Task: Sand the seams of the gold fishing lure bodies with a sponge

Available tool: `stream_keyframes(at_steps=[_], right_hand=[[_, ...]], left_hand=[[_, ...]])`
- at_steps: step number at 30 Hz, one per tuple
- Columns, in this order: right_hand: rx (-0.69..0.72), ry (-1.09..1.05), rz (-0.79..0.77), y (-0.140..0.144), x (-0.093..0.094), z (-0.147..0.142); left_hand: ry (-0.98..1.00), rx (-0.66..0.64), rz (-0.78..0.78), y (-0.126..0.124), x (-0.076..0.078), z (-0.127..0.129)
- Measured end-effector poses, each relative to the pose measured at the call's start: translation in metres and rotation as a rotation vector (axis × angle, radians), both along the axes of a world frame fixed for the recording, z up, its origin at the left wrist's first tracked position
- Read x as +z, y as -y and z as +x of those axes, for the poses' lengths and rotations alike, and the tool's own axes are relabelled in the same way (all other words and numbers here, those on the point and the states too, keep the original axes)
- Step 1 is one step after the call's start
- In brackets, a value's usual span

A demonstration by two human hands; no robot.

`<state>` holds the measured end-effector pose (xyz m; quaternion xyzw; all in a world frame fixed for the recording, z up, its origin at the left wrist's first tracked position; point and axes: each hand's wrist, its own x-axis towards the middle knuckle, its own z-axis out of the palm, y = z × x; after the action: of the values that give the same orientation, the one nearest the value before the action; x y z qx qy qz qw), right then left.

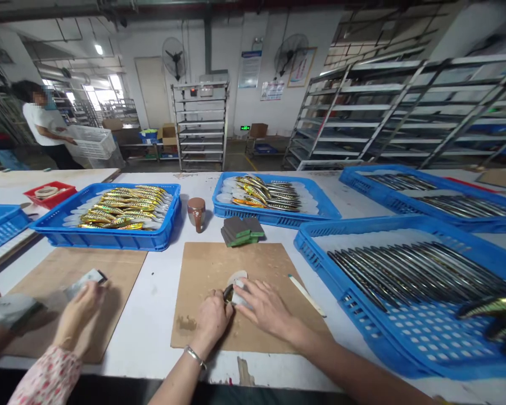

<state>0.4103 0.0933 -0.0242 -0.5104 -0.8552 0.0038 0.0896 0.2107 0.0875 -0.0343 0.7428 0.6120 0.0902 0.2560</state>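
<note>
My left hand (213,316) pinches a small dark fishing lure (228,292) against a brown board (219,264) on the table. A bracelet circles that wrist. My right hand (266,306) presses a pale sanding pad (239,295) onto the same lure, fingers spread over it. A round whitish disc (237,277) lies just beyond the hands. A thin white stick (306,295) rests at the board's right edge.
Blue crates hold lures: gold ones (122,207) at left, mixed ones (270,197) centre, dark ones (417,273) at right. Green sanding blocks (241,230) and a brown mug (196,213) stand behind the board. A co-worker's hand (79,309) works at left; another person (46,126) carries a basket.
</note>
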Motion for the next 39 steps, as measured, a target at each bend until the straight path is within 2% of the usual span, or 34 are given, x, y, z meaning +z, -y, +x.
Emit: stream_keyframes(at_steps=[2, 5, 7, 10, 14, 17, 19, 23, 27, 29, 32, 35, 39], right_hand=[[-0.039, 0.037, 0.008, 0.001, 0.0, 0.004], [-0.24, 0.102, 0.0, -0.004, -0.001, 0.02], [-0.311, 0.114, 0.004, -0.004, -0.004, 0.033], [-0.328, 0.097, 0.018, 0.005, -0.016, 0.047], [-0.323, 0.046, 0.069, 0.019, -0.041, 0.054], [-0.309, 0.0, 0.134, 0.019, -0.056, 0.056], [-0.308, -0.023, 0.142, 0.016, -0.059, 0.058], [-0.299, -0.18, 0.067, 0.011, -0.044, 0.063], [-0.224, -0.494, -0.08, 0.016, -0.018, 0.057], [-0.145, -0.527, -0.16, 0.024, -0.008, 0.053], [-0.024, -0.413, -0.179, 0.038, 0.001, 0.048], [0.124, -0.235, -0.096, 0.047, 0.014, 0.037], [0.303, 0.008, -0.041, 0.046, 0.031, -0.006]], left_hand=[[0.0, 0.0, 0.009, -0.001, -0.001, -0.001], [-0.023, 0.01, 0.033, 0.0, -0.004, -0.003], [-0.037, 0.009, 0.053, 0.002, -0.006, -0.004], [-0.039, -0.026, 0.084, 0.007, -0.007, -0.007], [-0.077, -0.091, 0.108, 0.016, -0.001, -0.013], [-0.114, -0.126, 0.137, 0.017, 0.006, -0.024], [-0.146, -0.164, 0.198, 0.012, 0.01, -0.036], [-0.214, -0.335, 0.34, -0.01, 0.01, -0.063], [-0.162, -0.558, 0.433, -0.028, -0.01, -0.082], [-0.129, -0.613, 0.466, -0.032, -0.022, -0.085], [-0.121, -0.662, 0.496, -0.035, -0.033, -0.085], [-0.115, -0.712, 0.47, -0.037, -0.034, -0.084], [-0.123, -0.726, 0.415, -0.037, -0.028, -0.081]])
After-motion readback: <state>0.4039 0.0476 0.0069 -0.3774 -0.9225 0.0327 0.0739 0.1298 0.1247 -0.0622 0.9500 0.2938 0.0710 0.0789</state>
